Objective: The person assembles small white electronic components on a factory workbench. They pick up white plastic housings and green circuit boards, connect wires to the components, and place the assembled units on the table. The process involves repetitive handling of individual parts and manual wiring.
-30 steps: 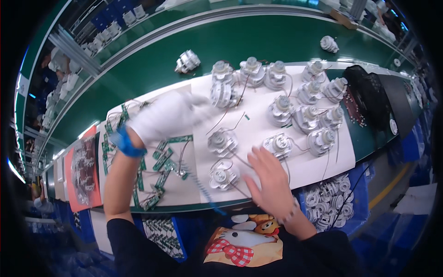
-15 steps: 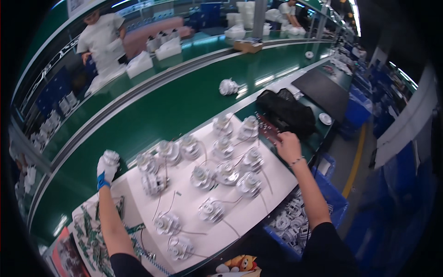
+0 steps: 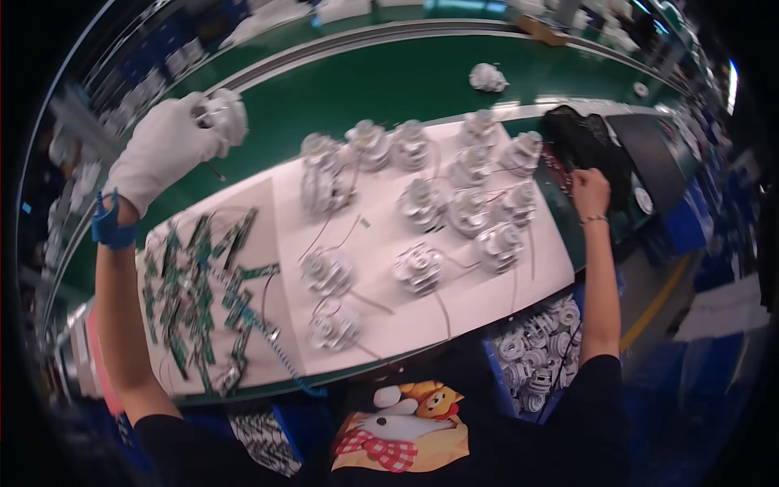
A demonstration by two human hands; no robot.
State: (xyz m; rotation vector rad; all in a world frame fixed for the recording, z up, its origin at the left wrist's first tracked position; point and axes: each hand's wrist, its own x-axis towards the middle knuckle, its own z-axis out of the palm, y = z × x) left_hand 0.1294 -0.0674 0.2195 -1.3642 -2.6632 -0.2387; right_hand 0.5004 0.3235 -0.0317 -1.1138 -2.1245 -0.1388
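Observation:
My left hand, in a white glove with a blue wrist strap, grips a white round plastic housing and holds it up over the green conveyor at the far left. The bare fingers of my right hand are drawn together at a reddish-brown tray of small parts. What they pinch, if anything, is too small to make out. Between my hands, several similar white housings with thin wires stand on a white board.
Green circuit boards lie heaped on the board's left part, near a coiled blue cord. A black mesh bag lies beyond the tray. A blue bin of white rings stands below right. One white assembly sits on the conveyor.
My left hand has lifted the white housing higher and closer to the camera. My right hand stays at the small-parts tray. The view has turned and tilted down, showing more of the circuit boards.

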